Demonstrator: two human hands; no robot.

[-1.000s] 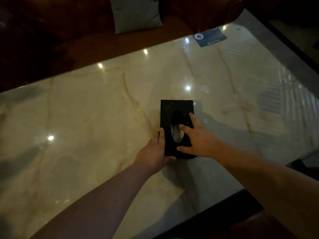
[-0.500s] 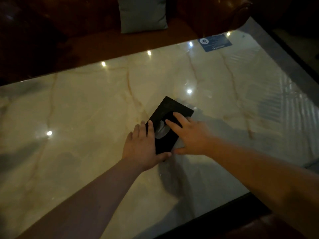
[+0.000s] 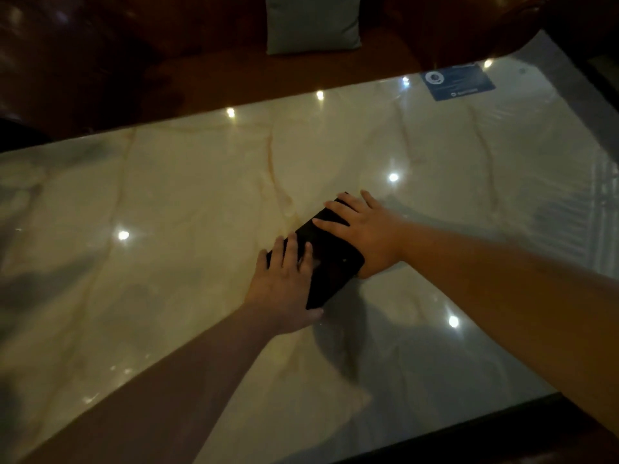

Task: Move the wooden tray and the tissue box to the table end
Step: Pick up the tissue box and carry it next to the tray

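Note:
A black tissue box [image 3: 330, 262] lies flat on the marble table [image 3: 174, 195], turned diagonally near the middle. My left hand [image 3: 284, 286] presses on its near left side, fingers spread over the top and thumb under the near corner. My right hand [image 3: 365, 232] lies across its far right side, fingers spread over the top. Both hands grip the box between them. The box's opening is hidden under my hands. No wooden tray is in view.
A blue card [image 3: 459, 82] lies at the table's far right corner. Behind the far edge runs a dark wooden bench [image 3: 234, 78] with a grey cushion [image 3: 313, 23]. The table's near edge [image 3: 469, 426] is at the lower right.
The box has rotated further clockwise and shifted slightly left on the table. My right hand slid toward its far end, and my left hand moved onto its top.

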